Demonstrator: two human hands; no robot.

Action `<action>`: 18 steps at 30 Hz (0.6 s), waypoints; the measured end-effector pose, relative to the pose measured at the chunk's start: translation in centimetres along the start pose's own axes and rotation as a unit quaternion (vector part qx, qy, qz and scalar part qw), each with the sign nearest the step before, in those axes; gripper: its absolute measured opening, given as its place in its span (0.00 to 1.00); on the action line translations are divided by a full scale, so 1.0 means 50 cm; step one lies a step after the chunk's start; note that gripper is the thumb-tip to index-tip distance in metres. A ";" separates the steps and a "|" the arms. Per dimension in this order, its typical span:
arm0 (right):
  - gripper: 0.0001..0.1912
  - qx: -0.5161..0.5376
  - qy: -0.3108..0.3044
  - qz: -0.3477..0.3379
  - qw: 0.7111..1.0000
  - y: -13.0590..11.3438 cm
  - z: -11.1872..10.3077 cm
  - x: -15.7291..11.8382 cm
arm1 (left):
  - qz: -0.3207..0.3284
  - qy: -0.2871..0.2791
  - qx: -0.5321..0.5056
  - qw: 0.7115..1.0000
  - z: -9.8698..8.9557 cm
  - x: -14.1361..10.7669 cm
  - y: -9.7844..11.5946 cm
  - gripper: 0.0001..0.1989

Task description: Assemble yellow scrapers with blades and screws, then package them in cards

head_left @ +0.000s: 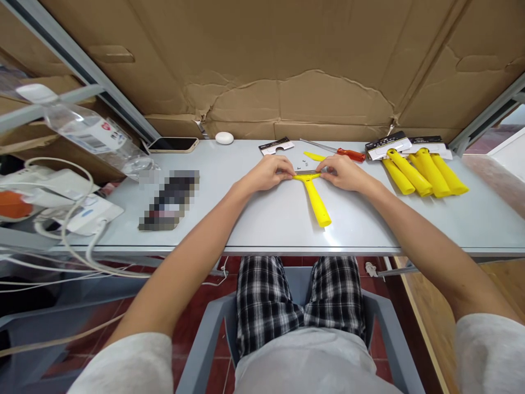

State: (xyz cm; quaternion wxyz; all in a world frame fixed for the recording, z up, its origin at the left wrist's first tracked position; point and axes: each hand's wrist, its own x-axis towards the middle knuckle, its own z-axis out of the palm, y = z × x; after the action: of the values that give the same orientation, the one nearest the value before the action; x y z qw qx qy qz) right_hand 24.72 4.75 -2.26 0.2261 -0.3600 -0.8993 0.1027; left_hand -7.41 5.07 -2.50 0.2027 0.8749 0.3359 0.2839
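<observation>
A yellow scraper (317,203) lies on the white table, its handle pointing toward me and its wide head away. My left hand (273,171) pinches the left end of the head. At the right end, the fingers of my right hand (342,172) are closed on the same head. A thin metal blade (307,172) shows along the head between the hands. Just beyond it are several tiny dark screws (304,163) and a flat yellow strip (314,156), partly covered by my right hand. Behind that hand lies a screwdriver (350,154) with a red handle.
Several packaged yellow scrapers (424,172) lie at the right. A black-and-white card (276,146), a white oval case (224,138) and a phone (173,144) sit along the back. A plastic bottle (98,134) and power strips (82,210) with cables are at left. Cardboard (287,60) walls the back.
</observation>
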 end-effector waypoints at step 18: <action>0.15 0.042 0.032 0.031 0.998 -0.015 0.018 -0.019 | -0.037 0.023 -0.038 0.998 0.006 -0.021 0.009 0.11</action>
State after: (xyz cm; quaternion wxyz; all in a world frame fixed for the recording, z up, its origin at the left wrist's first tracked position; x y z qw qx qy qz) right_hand 24.44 3.51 -3.10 0.2661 -0.3809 -0.8750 0.1358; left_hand -7.65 3.99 -2.86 0.2382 0.8469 0.3619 0.3085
